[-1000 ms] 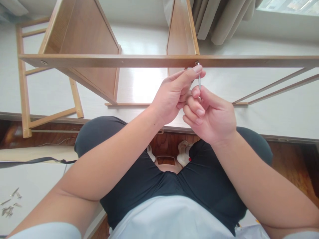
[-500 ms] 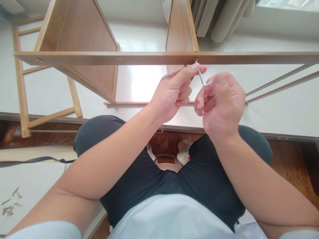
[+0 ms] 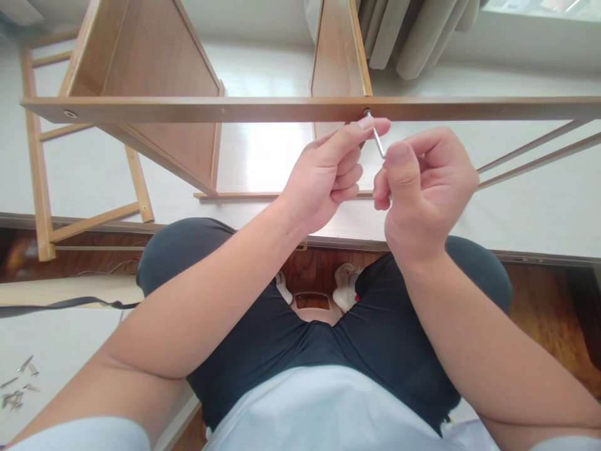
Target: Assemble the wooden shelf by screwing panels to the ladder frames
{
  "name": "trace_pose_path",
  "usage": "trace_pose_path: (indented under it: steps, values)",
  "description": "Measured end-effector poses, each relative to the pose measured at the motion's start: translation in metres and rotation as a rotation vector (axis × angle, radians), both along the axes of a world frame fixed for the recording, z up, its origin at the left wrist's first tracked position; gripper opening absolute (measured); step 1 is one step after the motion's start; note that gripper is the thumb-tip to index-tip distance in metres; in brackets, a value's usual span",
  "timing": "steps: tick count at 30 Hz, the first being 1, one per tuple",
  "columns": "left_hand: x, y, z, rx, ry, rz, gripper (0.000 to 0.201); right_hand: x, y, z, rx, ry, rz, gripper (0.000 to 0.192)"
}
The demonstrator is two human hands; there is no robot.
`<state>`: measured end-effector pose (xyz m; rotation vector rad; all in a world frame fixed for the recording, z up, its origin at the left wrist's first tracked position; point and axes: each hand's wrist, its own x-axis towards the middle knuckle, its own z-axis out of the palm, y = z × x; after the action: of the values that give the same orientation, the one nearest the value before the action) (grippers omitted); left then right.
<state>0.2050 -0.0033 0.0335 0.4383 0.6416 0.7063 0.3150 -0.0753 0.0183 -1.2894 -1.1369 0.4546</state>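
A silver hex key [image 3: 379, 143] has its tip in a bolt [image 3: 367, 113] on the edge of a long wooden rail [image 3: 282, 110]. My left hand [image 3: 335, 160] pinches the key's long arm between thumb and forefinger close to the bolt, its other fingers curled. Around the key's bent end, my right hand [image 3: 425, 181] is closed with thumb against fingers, hiding the short arm. Behind the rail, a wooden panel [image 3: 338, 56] meets it right at the bolt. Another bolt [image 3: 70, 114] sits near the rail's left end.
A second wooden panel [image 3: 159, 81] joins the rail farther left. A ladder-like wooden frame [image 3: 44, 188] stands at the left on the pale floor. Several loose screws [image 3: 16, 398] lie on a white surface at lower left. Grey curtains [image 3: 422, 37] hang at the back.
My right hand has turned about the hex key's bent end, and the short arm that showed before is now hidden. My left hand has kept its pinch near the bolt.
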Motion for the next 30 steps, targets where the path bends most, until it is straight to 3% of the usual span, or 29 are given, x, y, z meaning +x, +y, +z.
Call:
trace_pose_path:
  steps: [5,11,17,21,30]
  values:
    - [0.0,0.0,-0.003,0.179,-0.05,-0.008,0.014,0.0,0.002,-0.001,0.031,-0.004,-0.032,0.039]
    - [0.0,-0.001,-0.003,0.095,-0.014,0.009,0.014,-0.001,0.005,-0.005,0.024,0.0,-0.016,0.038]
    - [-0.001,0.0,-0.002,0.175,0.007,-0.005,0.015,0.0,0.005,-0.007,-0.036,0.026,0.012,0.042]
    - [-0.001,0.001,-0.003,0.153,0.014,0.0,0.017,0.0,0.005,-0.007,-0.002,0.072,0.078,0.039]
    - [-0.001,0.002,-0.005,0.174,-0.027,-0.002,0.017,-0.003,0.007,-0.011,0.072,0.131,0.09,0.031]
